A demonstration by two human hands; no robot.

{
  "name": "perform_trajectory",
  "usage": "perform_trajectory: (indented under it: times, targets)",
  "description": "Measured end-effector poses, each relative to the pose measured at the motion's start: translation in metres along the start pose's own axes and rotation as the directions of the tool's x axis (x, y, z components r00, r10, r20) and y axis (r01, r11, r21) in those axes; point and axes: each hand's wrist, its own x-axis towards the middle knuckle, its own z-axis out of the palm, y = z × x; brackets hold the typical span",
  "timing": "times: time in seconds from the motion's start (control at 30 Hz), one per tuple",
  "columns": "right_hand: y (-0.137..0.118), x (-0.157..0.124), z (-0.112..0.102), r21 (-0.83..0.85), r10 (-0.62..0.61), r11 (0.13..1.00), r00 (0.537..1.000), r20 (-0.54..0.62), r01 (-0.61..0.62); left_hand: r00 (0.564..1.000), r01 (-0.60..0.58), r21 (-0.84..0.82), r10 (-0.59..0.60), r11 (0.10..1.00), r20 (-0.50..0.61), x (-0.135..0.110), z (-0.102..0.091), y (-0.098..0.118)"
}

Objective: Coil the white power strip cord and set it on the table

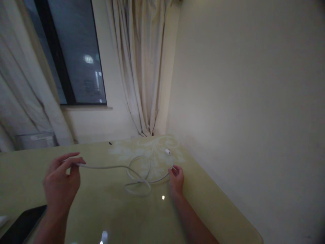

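A thin white cable [109,167] stretches between my two hands, with several loose loops around its middle over the table. At the left, my left hand [62,176] is raised and pinches one stretch of the cable between thumb and fingers. My right hand [177,178] is lower, near the tabletop, its fingertips closed on the cable on the other side of the loops. Just beyond the right hand lies a small white piece [167,152], perhaps a plug; whether it joins the cable is hard to make out.
The glossy yellow-green table [122,217] has a pale floral pattern at its far end. A dark flat object [24,223] lies at the lower left, and a tiny black item [110,143] near the back edge. A wall [241,118] runs along the right; curtains [142,67] hang behind.
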Motion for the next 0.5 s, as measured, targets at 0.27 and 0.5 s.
perform_trajectory:
  times: [0.27,0.5]
  targets:
    - [-0.005,0.0,0.002,0.046,0.02,0.999,1.0,0.02,-0.02,0.957,0.224,-0.521,-0.083,0.824,0.28,-0.002,-0.008,0.014]
    - [-0.028,-0.009,-0.001,0.215,0.158,0.958,0.974,0.165,-0.192,0.859,0.509,-0.679,-0.266,0.53,0.436,0.001,-0.019,0.044]
